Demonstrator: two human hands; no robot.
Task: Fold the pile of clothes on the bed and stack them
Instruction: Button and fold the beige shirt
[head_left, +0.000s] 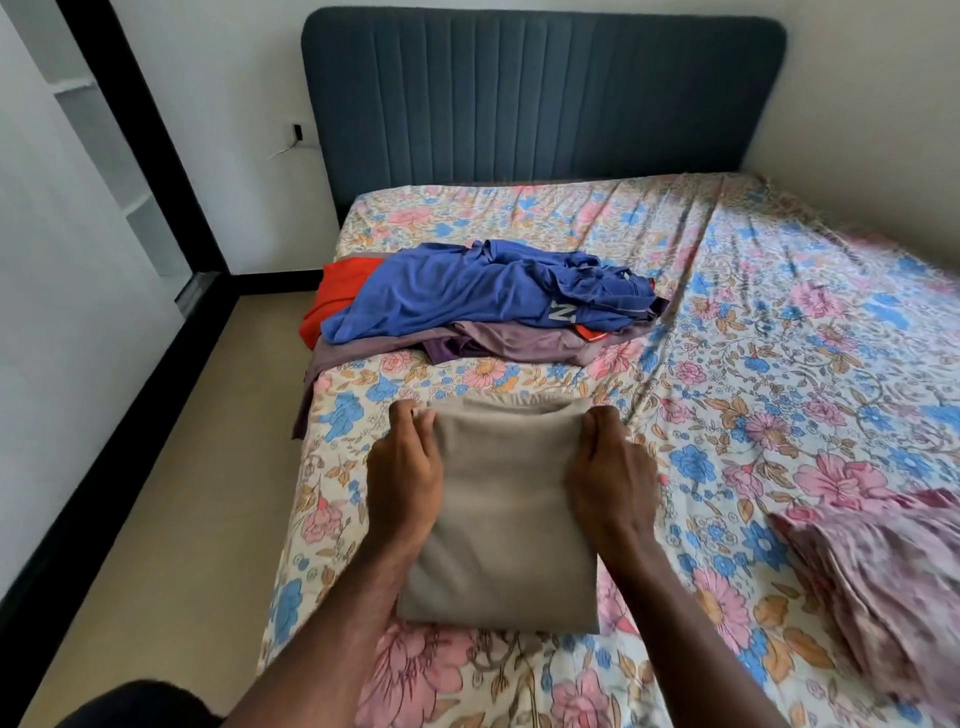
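Both hands, left hand (402, 467) and right hand (613, 462), pinched the far corners of the beige garment (501, 519), probably squaring its fold. Unfolded pile (483, 299) lay beyond.

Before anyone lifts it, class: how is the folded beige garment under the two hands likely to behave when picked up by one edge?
The beige garment is soft cloth, so it would probably droop and unfold if lifted by one edge. The left hand and right hand grip opposite sides, suggesting it needs two-sided support. It looks light, and unlikely to slide on the wrinkled floral sheet.
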